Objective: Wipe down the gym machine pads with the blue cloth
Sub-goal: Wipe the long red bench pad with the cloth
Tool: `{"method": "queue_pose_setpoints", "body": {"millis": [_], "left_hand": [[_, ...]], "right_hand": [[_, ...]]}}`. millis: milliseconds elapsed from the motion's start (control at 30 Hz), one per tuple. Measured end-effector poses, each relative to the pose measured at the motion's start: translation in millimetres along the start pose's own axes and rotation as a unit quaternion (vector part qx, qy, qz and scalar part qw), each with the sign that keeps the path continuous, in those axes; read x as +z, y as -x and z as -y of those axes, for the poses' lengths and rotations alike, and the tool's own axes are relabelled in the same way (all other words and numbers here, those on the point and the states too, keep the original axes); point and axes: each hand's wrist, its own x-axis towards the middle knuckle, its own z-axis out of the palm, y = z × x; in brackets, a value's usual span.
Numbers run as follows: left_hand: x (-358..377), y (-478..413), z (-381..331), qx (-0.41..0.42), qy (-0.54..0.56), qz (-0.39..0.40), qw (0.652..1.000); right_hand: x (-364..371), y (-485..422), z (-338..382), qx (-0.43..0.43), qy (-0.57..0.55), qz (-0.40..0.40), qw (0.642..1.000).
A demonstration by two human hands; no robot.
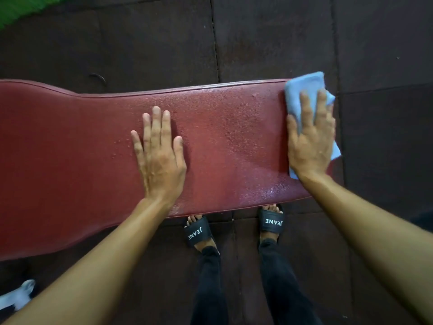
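A long dark red padded bench runs across the view from left to right. My left hand lies flat on the middle of the pad, fingers spread, holding nothing. My right hand presses the blue cloth flat against the pad's right end; the cloth sticks out above and to the right of the fingers and hangs slightly over the pad's edge. Small water droplets sit on the pad just left of my left hand, and a wet sheen shows near the pad's front right.
Dark rubber floor tiles surround the bench. My feet in black slides stand just under the pad's near edge. A green patch fills the top left corner, and a white object lies at the lower left.
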Motion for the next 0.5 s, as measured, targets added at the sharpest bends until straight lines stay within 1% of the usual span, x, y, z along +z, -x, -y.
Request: {"method": "queue_pose_setpoints", "body": {"millis": [100, 167, 267, 333, 433, 500], "left_hand": [[-19.4, -8.5, 48.7, -0.011, -0.043, 0.001, 0.999], [-27.9, -11.7, 79.7, -0.022, -0.076, 0.008, 0.997], [-30.3, -11.2, 106.7, -0.018, -0.105, 0.023, 0.994], [-27.5, -9.9, 111.5, -0.007, -0.109, 0.022, 0.994], [-24.5, -9.7, 113.9, -0.005, -0.112, 0.01, 0.994], [-23.4, -9.4, 114.7, -0.003, -0.108, 0.002, 0.994]], "right_hand": [[-0.7, 60.2, -3.5, 0.03, -0.006, 0.018, 0.999], [1.4, 102.0, 13.9, 0.008, -0.006, 0.024, 1.0], [8.7, 147.7, 60.6, -0.062, -0.014, 0.038, 0.997], [15.7, 158.3, 98.2, -0.135, -0.012, 0.053, 0.989], [28.0, 137.7, 152.4, -0.26, 0.0, 0.05, 0.964], [36.0, 103.5, 181.9, -0.294, 0.008, 0.028, 0.955]]}}
